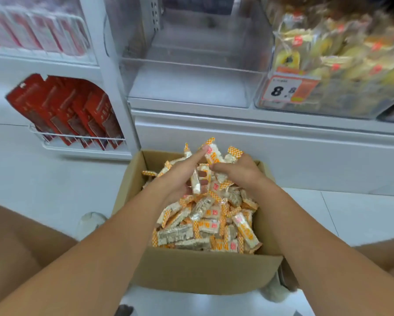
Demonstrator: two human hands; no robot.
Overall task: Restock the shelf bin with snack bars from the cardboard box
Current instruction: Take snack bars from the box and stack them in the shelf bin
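From the head view, the cardboard box (205,272) sits on the floor below the clear shelf bin (191,65), heaped with snack bars (205,222) lying every way. The left hand (182,176) and right hand (239,169) curl their fingers around a bunch of bars, mostly pointing away toward the shelf.

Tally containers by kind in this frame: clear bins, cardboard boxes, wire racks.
Clear shelf bins: 2, the bare middle bin and the bin of yellow snack packs
Cardboard box of snack bars: 1
Wire racks of red packets: 2, upper rack, lower rack
Total: 5
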